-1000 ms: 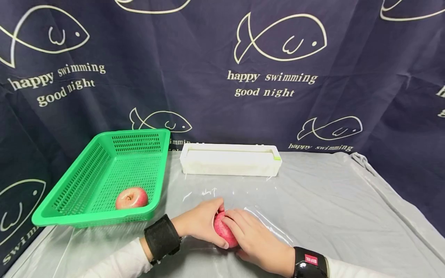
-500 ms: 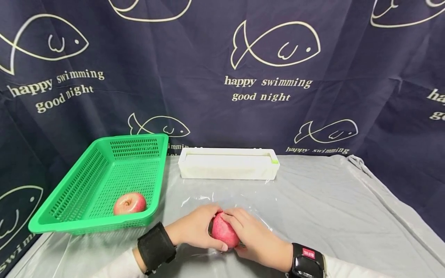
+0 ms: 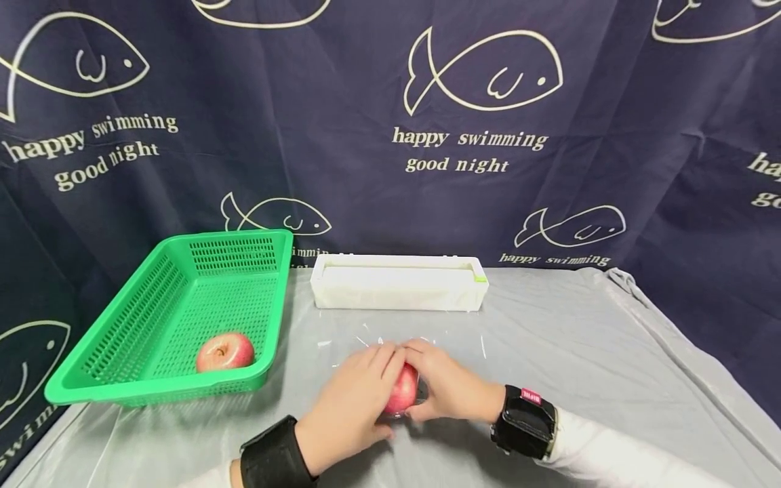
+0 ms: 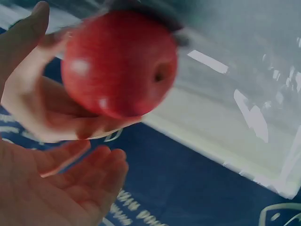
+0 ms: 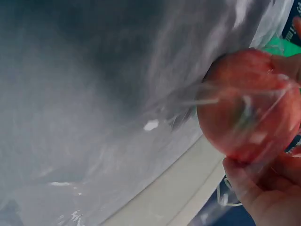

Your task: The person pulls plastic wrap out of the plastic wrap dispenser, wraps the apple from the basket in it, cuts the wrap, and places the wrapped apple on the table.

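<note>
A red apple (image 3: 403, 390) is between the two hands near the front of the table. My right hand (image 3: 451, 383) holds it from the right, with thumb and fingers around it. Clear plastic film (image 5: 207, 101) stretches across the apple in the right wrist view. My left hand (image 3: 348, 400) reaches over the apple's left side in the head view. In the left wrist view, the left fingers (image 4: 89, 188) are extended and apart from the fruit, while the right hand (image 4: 28, 108) supports it. The fingers cover part of the apple in the head view.
A white cling film dispenser (image 3: 399, 291) with a green tab stands at the back of the grey-covered table. To the left, a green plastic basket (image 3: 122, 393) holds another apple (image 3: 226, 352). Behind hangs a dark blue fish-print curtain (image 3: 342, 135).
Both hands cradled the apple from its sides earlier. Now the left hand has swung up over it and loosened, while the right hand has shifted farther back around it.
</note>
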A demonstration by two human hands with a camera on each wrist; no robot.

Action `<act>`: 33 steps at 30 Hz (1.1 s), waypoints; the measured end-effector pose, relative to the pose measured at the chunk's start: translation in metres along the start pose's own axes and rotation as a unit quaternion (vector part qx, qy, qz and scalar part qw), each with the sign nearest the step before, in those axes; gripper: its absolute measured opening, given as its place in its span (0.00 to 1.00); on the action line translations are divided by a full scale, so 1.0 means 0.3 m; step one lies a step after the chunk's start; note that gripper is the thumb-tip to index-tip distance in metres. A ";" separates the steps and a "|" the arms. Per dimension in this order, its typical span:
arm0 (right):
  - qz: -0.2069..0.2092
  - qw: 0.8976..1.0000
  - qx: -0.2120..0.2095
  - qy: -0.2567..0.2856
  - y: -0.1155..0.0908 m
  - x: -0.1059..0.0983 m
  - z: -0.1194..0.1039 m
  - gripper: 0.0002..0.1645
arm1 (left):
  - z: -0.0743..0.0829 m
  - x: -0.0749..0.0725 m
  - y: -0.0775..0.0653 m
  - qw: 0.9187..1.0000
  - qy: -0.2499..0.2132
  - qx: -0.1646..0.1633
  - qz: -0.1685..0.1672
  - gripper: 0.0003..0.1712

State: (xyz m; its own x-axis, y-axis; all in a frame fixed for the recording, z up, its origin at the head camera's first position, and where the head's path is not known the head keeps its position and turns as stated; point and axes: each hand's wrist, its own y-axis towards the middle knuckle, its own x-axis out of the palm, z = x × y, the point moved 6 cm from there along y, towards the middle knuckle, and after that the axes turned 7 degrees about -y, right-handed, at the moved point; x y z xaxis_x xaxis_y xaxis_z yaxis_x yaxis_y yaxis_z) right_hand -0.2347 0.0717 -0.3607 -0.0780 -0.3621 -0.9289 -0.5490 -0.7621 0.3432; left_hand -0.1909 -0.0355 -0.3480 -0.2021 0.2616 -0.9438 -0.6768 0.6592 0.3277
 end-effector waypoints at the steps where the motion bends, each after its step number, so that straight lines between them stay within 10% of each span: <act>1: -0.003 1.000 0.001 0.008 0.007 -0.003 0.007 0.43 | 0.019 -0.010 -0.002 0.999 0.030 0.020 0.016 0.59; 6: -0.043 0.995 0.017 0.086 0.046 -0.002 0.069 0.39 | 0.101 -0.039 -0.034 0.980 0.136 0.123 0.082 0.37; 13: -0.127 0.969 0.092 0.191 0.068 0.029 0.163 0.36 | 0.154 0.011 -0.085 0.957 0.157 0.235 0.067 0.09; 23: -0.161 0.955 0.049 0.244 0.072 0.036 0.176 0.35 | 0.058 0.022 -0.078 0.985 0.141 0.084 0.061 0.27; 33: -0.195 0.916 0.090 0.338 0.066 0.064 0.220 0.37 | -0.024 0.038 -0.041 0.999 0.031 -0.007 0.009 0.37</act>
State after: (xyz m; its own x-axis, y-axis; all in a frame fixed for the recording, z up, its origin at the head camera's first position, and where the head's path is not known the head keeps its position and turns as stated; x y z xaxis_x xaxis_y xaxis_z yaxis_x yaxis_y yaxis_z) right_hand -0.3020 0.0850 -0.3809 0.6528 -0.3775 -0.6567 -0.5592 -0.8250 -0.0817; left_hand -0.1901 -0.0457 -0.3630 -0.2571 0.2288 -0.9389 -0.6827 0.6447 0.3440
